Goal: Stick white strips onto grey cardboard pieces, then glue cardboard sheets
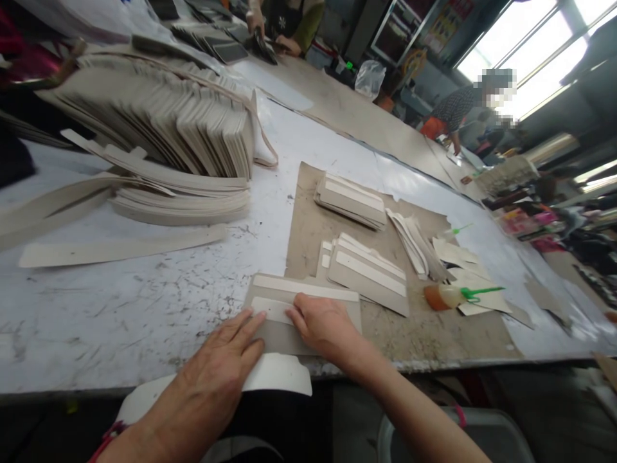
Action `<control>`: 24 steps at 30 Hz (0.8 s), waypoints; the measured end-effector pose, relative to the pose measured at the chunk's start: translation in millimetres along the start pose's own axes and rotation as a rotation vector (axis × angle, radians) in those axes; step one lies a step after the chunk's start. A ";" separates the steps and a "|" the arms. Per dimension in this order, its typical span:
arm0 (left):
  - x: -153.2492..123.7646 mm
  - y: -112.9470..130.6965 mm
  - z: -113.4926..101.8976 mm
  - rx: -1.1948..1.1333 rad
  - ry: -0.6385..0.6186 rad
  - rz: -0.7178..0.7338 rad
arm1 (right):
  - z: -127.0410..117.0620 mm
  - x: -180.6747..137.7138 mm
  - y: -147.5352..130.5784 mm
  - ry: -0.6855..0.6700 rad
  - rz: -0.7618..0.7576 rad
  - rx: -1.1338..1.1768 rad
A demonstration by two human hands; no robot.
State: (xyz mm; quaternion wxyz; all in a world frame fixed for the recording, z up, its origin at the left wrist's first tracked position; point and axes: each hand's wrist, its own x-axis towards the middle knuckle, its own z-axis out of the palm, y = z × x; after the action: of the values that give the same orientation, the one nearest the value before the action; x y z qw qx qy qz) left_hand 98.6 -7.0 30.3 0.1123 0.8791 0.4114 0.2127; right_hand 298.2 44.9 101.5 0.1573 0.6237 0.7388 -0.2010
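My left hand lies flat with fingers stretched out on the near left part of a grey card piece at the table's front edge. My right hand rests beside it, fingers curled down and pressing a pale strip onto that card. A second pale strip runs along the card's far edge. A white curved sheet sticks out under my left hand over the table edge. Just beyond lies a stack of finished cards with pale strips.
A brown work mat carries another card stack, loose white strips and a glue bottle with a green nozzle. A big fanned pile of grey cards stands at the left. Other people work at the far end.
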 end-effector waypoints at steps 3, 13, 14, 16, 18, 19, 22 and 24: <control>0.4 2.2 -3.3 0.015 -0.007 -0.009 | -0.3 1.2 0.0 -0.009 -0.007 -0.002; 0.8 3.5 -6.1 0.004 -0.024 0.002 | 1.5 6.0 2.6 -0.004 -0.030 0.003; 0.8 3.3 -6.4 0.003 -0.031 0.012 | 1.2 6.2 2.4 -0.003 -0.032 0.000; 1.0 3.1 -7.7 0.004 -0.047 0.027 | 0.5 6.4 2.0 -0.007 -0.033 -0.001; 1.0 3.2 -9.3 -0.004 -0.065 0.026 | -0.1 6.7 1.7 -0.017 -0.030 0.000; 1.0 3.2 -9.9 -0.013 -0.073 0.022 | -0.2 6.9 1.6 -0.021 -0.030 0.001; 0.4 2.3 -11.0 -0.024 -0.077 0.015 | -0.4 7.6 1.1 -0.022 -0.032 -0.004; -0.4 0.8 -10.5 -0.021 -0.074 0.021 | -0.9 8.0 0.6 -0.023 -0.032 -0.009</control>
State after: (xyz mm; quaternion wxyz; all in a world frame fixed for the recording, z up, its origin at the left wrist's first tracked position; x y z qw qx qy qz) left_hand 94.0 -7.5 39.8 0.1341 0.8895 0.3954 0.1856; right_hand 297.5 52.3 98.3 0.1655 0.6089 0.7476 -0.2073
